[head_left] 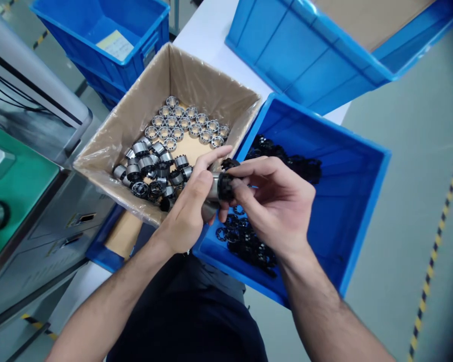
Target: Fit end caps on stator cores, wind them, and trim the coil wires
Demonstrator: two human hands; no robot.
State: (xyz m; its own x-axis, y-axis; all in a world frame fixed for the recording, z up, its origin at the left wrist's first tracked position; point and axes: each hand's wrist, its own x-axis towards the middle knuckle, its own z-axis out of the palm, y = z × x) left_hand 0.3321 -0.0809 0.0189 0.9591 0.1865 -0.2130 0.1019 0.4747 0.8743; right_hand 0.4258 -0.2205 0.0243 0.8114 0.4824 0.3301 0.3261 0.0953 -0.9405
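My left hand (pixel 191 208) is closed around a silver metal ring core (pixel 213 187), held above the edge of the cardboard box. On the core's right end sits a black toothed plastic ring (pixel 225 187), which the fingertips of my right hand (pixel 275 201) pinch. Another black ring (pixel 230 163) shows just above, by my right fingertips. Below the core, part of a second metal piece (pixel 210 210) shows under my left hand. My fingers partly hide these parts. Many loose black toothed rings (pixel 249 241) lie in the blue bin beneath my right hand.
The plastic-lined cardboard box (pixel 207 80) holds bare silver ring cores (pixel 177 133) and black-ended ones (pixel 145 163). To its right stands the blue bin (pixel 362 211). More blue bins (pixel 287 50) stand behind, others (pixel 136 75) back left. A green-topped machine (pixel 26 186) is at left.
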